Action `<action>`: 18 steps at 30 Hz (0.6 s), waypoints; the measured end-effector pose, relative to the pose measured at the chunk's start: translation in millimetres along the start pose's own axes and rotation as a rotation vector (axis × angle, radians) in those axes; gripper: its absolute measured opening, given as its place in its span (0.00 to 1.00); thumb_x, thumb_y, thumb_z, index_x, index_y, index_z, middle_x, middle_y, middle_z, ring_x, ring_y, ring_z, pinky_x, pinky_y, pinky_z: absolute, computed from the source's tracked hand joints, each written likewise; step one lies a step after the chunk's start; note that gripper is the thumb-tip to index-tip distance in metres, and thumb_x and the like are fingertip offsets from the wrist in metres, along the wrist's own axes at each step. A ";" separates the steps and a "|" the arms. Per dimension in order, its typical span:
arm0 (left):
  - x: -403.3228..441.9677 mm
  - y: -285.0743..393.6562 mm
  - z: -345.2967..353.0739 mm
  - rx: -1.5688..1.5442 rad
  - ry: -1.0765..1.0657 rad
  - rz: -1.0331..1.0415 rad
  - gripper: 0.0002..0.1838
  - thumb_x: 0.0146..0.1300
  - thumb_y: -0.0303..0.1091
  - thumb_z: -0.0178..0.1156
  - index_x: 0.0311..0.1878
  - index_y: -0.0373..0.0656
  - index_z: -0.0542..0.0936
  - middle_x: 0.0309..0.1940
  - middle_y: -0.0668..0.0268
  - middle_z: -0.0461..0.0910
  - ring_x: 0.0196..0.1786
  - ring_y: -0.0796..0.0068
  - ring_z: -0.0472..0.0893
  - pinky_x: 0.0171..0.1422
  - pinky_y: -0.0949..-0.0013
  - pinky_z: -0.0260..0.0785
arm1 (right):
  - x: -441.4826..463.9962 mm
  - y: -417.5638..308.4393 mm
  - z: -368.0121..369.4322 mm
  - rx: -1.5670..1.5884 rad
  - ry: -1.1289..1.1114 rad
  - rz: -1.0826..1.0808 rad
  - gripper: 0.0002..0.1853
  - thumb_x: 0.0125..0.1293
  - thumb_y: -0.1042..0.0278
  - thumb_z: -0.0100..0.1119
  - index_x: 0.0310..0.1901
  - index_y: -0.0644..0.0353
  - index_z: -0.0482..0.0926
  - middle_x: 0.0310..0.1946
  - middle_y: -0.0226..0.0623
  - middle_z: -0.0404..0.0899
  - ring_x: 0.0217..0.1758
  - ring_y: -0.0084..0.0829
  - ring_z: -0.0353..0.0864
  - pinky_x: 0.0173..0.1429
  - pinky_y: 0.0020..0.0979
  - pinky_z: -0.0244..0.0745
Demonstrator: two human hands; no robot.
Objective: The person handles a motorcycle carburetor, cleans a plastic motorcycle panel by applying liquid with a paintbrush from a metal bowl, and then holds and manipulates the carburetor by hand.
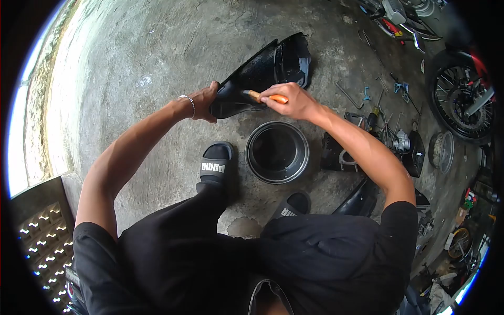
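My left hand [205, 103] grips the near left end of a black plastic motorcycle panel [249, 79], thumb on its upper edge. The panel is held tilted above the concrete floor, and its surface looks wet and shiny in places. In my right hand [287, 100] is a paintbrush [280, 98] with an orange handle, its bristles against or just over the inner face of the panel. Below the panel, between my feet and it, a round metal basin [277, 152] stands on the floor with dark liquid inside.
Right of the basin lie loose tools, a screwdriver [373, 118], black parts and a metal carburetor-like part [401, 140]. A motorcycle wheel [462, 97] stands at the far right. A wire basket [441, 152] sits near it. My sandals [212, 167] flank the basin's near side.
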State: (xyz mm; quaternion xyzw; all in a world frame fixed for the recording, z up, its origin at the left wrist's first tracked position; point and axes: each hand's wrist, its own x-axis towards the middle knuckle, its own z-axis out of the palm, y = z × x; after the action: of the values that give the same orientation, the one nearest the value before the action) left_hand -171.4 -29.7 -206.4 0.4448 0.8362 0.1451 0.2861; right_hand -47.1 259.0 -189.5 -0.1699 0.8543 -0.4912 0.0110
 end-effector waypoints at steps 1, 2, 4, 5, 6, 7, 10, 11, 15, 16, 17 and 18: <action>1.6 0.8 -1.6 -0.001 0.002 0.001 0.43 0.37 0.30 0.81 0.51 0.40 0.59 0.36 0.52 0.79 0.36 0.55 0.82 0.37 0.61 0.76 | 0.5 11.5 -12.4 -0.037 0.037 0.072 0.09 0.63 0.71 0.61 0.41 0.66 0.86 0.35 0.37 0.88 0.26 0.27 0.79 0.33 0.26 0.72; 2.8 2.7 -5.6 0.018 0.015 -0.029 0.43 0.36 0.29 0.81 0.51 0.39 0.59 0.37 0.51 0.79 0.37 0.53 0.82 0.39 0.60 0.76 | 1.8 26.2 -28.2 -0.073 0.073 0.140 0.09 0.63 0.71 0.60 0.40 0.66 0.86 0.35 0.37 0.88 0.27 0.26 0.79 0.33 0.26 0.72; 2.7 9.3 -10.7 0.051 0.033 -0.088 0.42 0.35 0.28 0.81 0.50 0.37 0.60 0.40 0.49 0.78 0.40 0.50 0.82 0.44 0.58 0.76 | -0.3 31.5 -55.6 -0.228 0.190 0.200 0.10 0.64 0.70 0.59 0.40 0.67 0.86 0.34 0.38 0.88 0.26 0.28 0.80 0.34 0.29 0.73; 3.0 12.0 -11.2 0.067 0.043 -0.116 0.42 0.35 0.27 0.81 0.49 0.36 0.60 0.41 0.48 0.78 0.41 0.49 0.82 0.46 0.56 0.76 | -1.4 37.9 -63.9 -0.332 0.272 0.207 0.11 0.64 0.69 0.59 0.40 0.67 0.85 0.34 0.39 0.88 0.26 0.30 0.80 0.34 0.30 0.74; 3.4 13.7 -9.8 0.063 0.043 -0.115 0.42 0.35 0.27 0.81 0.49 0.36 0.60 0.41 0.48 0.78 0.41 0.49 0.82 0.46 0.56 0.76 | 0.1 36.9 -70.5 -0.447 0.286 0.214 0.11 0.64 0.69 0.59 0.41 0.67 0.85 0.35 0.39 0.88 0.26 0.32 0.80 0.35 0.31 0.74; 4.1 15.6 -8.8 0.079 0.048 -0.115 0.42 0.35 0.26 0.80 0.50 0.36 0.60 0.40 0.49 0.78 0.41 0.49 0.82 0.45 0.57 0.76 | 0.7 35.7 -73.2 -0.563 0.301 0.219 0.12 0.64 0.69 0.58 0.42 0.67 0.85 0.35 0.40 0.87 0.26 0.35 0.80 0.35 0.32 0.74; 5.3 19.3 -10.4 0.139 0.061 -0.115 0.42 0.36 0.23 0.79 0.51 0.36 0.59 0.39 0.49 0.79 0.41 0.49 0.83 0.43 0.57 0.76 | -11.3 29.3 -51.9 -0.424 0.176 0.232 0.12 0.63 0.69 0.59 0.43 0.67 0.85 0.36 0.40 0.87 0.27 0.36 0.80 0.34 0.32 0.74; 5.2 18.6 -9.7 0.140 0.058 -0.113 0.42 0.36 0.23 0.79 0.51 0.36 0.59 0.39 0.49 0.79 0.41 0.49 0.83 0.43 0.57 0.76 | -15.5 19.5 -35.7 -0.421 0.116 0.155 0.12 0.63 0.69 0.59 0.43 0.66 0.85 0.36 0.39 0.87 0.26 0.35 0.80 0.33 0.31 0.73; 6.3 15.0 -5.2 0.149 0.070 -0.115 0.41 0.36 0.24 0.78 0.50 0.34 0.59 0.40 0.47 0.77 0.39 0.47 0.84 0.39 0.55 0.78 | -21.2 -20.6 -6.3 -0.143 0.029 0.026 0.11 0.64 0.69 0.58 0.42 0.65 0.86 0.32 0.38 0.86 0.24 0.32 0.78 0.31 0.31 0.71; 7.4 14.8 -3.0 0.149 0.070 -0.112 0.41 0.36 0.24 0.78 0.50 0.34 0.59 0.40 0.47 0.77 0.39 0.47 0.84 0.39 0.55 0.78 | -20.5 -16.2 -11.1 -0.111 0.041 0.089 0.11 0.64 0.69 0.58 0.42 0.65 0.86 0.31 0.38 0.86 0.24 0.31 0.77 0.31 0.31 0.71; 7.5 14.5 -0.3 0.157 0.081 -0.107 0.41 0.37 0.24 0.78 0.50 0.34 0.59 0.39 0.47 0.77 0.38 0.47 0.84 0.38 0.54 0.78 | -18.9 -9.5 -19.1 -0.079 0.052 0.149 0.11 0.64 0.70 0.58 0.42 0.65 0.86 0.31 0.37 0.86 0.23 0.31 0.77 0.31 0.31 0.71; 6.7 13.1 2.2 0.166 0.091 -0.105 0.41 0.37 0.23 0.77 0.51 0.33 0.59 0.39 0.47 0.77 0.38 0.46 0.84 0.37 0.54 0.78 | -18.7 -5.9 -30.7 -0.078 0.052 0.146 0.11 0.64 0.70 0.58 0.42 0.65 0.86 0.31 0.37 0.86 0.23 0.31 0.77 0.31 0.31 0.71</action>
State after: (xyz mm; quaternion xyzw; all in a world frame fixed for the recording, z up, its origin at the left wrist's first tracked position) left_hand -164.3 -16.8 -204.0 0.4155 0.8797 0.0803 0.2170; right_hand -33.6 287.6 -171.4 -0.0946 0.8828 -0.4597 0.0179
